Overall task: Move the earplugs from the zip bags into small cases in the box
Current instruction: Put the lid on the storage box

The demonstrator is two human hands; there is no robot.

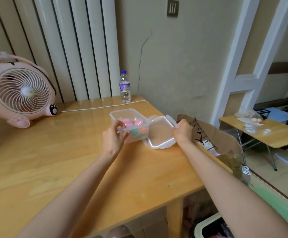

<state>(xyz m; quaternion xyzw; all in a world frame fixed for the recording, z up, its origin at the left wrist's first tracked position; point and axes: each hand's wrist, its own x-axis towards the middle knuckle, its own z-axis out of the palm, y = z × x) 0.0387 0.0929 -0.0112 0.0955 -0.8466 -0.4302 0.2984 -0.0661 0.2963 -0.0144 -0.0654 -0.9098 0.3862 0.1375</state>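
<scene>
While right grip (182, 131) holds lid (158, 133), box (122, 110) beside

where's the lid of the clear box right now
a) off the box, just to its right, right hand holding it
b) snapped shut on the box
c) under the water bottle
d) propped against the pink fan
a: the lid is off the open box and sits just to its right, with the right hand gripping its far edge.

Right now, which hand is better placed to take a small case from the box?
Probably left: the left hand holds the open box, beside the cases; the right hand grips the lid.
</scene>
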